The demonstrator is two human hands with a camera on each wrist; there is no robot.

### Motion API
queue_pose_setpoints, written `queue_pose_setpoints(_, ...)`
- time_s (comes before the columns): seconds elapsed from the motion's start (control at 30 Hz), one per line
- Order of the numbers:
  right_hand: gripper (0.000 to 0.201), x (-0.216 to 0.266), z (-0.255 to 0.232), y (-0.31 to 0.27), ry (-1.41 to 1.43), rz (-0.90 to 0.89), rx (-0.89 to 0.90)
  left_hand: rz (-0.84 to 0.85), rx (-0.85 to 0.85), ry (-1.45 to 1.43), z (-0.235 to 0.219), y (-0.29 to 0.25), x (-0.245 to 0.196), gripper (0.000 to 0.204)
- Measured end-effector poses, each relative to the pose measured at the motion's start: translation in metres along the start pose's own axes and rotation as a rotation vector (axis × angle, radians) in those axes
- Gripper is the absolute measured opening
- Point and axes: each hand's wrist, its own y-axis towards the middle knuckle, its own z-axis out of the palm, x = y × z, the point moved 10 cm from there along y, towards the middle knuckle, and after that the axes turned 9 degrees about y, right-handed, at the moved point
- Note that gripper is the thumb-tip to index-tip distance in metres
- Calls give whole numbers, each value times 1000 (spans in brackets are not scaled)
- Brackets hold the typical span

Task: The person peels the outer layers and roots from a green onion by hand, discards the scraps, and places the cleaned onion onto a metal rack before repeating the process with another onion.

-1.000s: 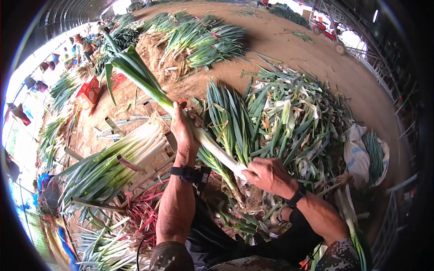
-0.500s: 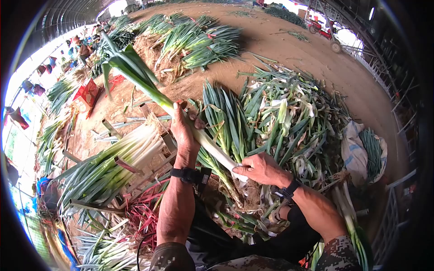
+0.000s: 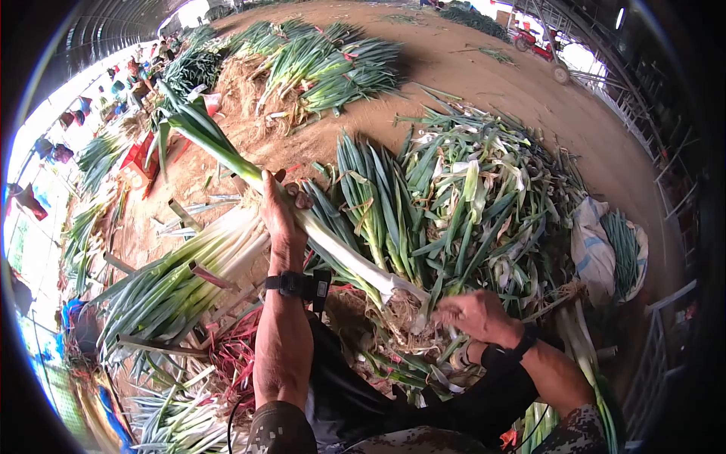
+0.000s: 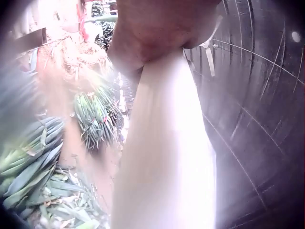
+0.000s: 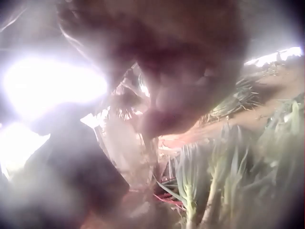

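My left hand [image 3: 283,216] grips a long green onion [image 3: 340,253] round its pale stalk. The onion slants across the head view, green leaves at the upper left and roots [image 3: 404,306] at the lower right. In the left wrist view, its white stalk [image 4: 164,143] runs from the curled fingers toward the camera. Just right of the roots is my right hand [image 3: 480,314], blurred, with curled fingers pinching a thin pale strip of outer skin [image 3: 421,314]. The right wrist view shows this hand dark and close, the pale skin [image 5: 124,148] hanging below the fingers.
A bundle of green onions [image 3: 193,265] lies in a low frame at the left, beside red ties [image 3: 234,363]. On the right rises a heap of stripped leaves [image 3: 491,204], with a white sack [image 3: 594,242] beyond. More onions [image 3: 333,68] are piled farther back.
My right hand has moved from the stalk's lower end down and right, drawing a strip of outer skin off. The left hand and the onion have shifted slightly left.
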Motion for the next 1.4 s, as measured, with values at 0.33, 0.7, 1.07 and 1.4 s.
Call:
queue_pose_setpoints(0.33, 39, 45, 0, 44, 308, -64, 126, -43, 113, -125, 7, -2, 9, 54)
queue_pose_setpoints(0.7, 14, 79, 11, 41, 82, -309, 76, -192, 211, -146, 16, -4, 32, 51)
queue_pose_setpoints(1.07, 16, 97, -1, -7, 82, -504, 112, -273, 84, -38, -9, 9, 55, 46)
queue_pose_setpoints(1.4, 55, -5, -82, -36, -217, -89, -398, -19, -224, 169, -37, 5, 19, 51)
